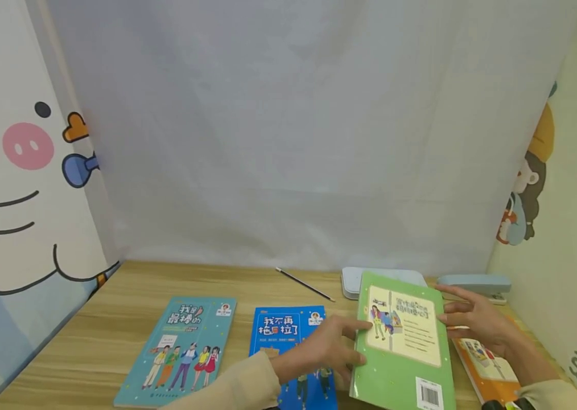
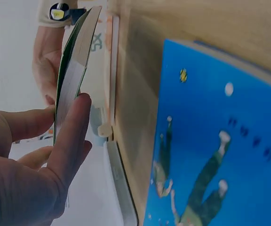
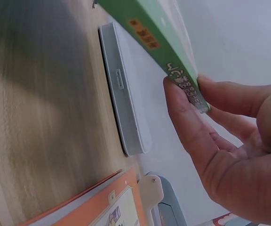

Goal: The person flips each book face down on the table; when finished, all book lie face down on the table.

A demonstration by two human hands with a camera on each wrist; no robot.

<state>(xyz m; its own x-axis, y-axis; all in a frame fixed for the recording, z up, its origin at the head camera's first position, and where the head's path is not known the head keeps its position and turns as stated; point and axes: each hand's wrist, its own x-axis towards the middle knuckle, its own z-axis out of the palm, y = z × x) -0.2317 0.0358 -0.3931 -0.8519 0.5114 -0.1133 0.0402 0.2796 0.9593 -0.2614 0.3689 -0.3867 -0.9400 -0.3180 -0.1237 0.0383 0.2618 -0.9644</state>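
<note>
The green book [image 1: 403, 347] is lifted off the desk [image 1: 114, 319] at the right, back cover up (its barcode is at the near corner), held between both hands. The left hand [image 1: 326, 347] pinches its left edge: in the left wrist view the fingers [image 2: 72, 136] lie flat on the page edges with the thumb on the other side. The right hand [image 1: 475, 322] takes the far right corner at the spine, thumb [image 3: 248, 96] on one face and fingers [image 3: 187, 127] on the other, narrowly apart with the book's thickness between them.

Both forearms come in from the near edge in beige sleeves; the left reaches across the blue book [image 1: 288, 336], the right sits above the orange book [image 1: 488, 364].

The blue book lies flat just left of the green one, and a teal book [image 1: 178, 350] lies further left, apart from it. Behind the green book are a pale grey case [image 1: 352, 279], a black pencil [image 1: 304, 284] lying at a slant, and a light blue stapler [image 1: 475, 283] at the far right. The desk is light wood, with a white sheet hung behind it and cartoon panels on both sides.
</note>
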